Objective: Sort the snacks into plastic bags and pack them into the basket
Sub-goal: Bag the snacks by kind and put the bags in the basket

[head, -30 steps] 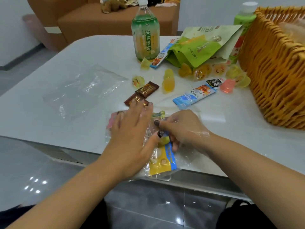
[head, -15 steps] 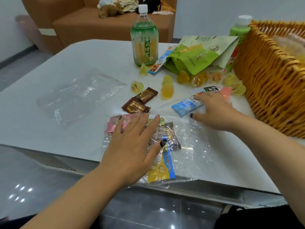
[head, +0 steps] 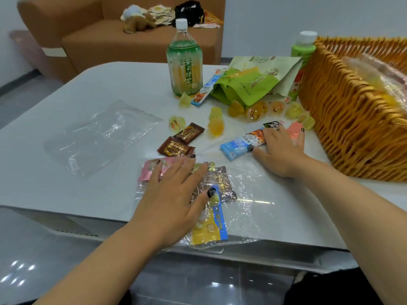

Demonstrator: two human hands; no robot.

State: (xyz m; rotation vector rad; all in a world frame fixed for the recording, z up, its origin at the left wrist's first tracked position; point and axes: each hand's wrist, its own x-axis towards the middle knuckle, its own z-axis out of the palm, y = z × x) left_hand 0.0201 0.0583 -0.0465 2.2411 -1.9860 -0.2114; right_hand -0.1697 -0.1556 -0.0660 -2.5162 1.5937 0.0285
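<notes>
My left hand (head: 174, 194) lies flat, fingers straight, pressing on a clear plastic bag (head: 242, 212) at the table's near edge. That bag holds a pink packet, a brown chocolate and a yellow-blue packet. My right hand (head: 282, 150) rests with spread fingers on the right end of a long blue snack packet (head: 235, 145) and on a pink jelly cup (head: 294, 130). Immediately to their right stands the wicker basket (head: 352, 128), with a filled bag inside. Two brown chocolates (head: 176, 147) lie loose just beyond my left hand.
An empty clear bag (head: 99, 137) lies flat at the left. Several jelly cups (head: 255, 111) are scattered in front of a green pouch (head: 248, 84). A tea bottle (head: 185, 64) and a green bottle (head: 302, 49) stand at the back. A sofa is beyond the table.
My right hand left the bag and moved forward and right onto the blue packet. My left hand stayed on the bag, spreading flat.
</notes>
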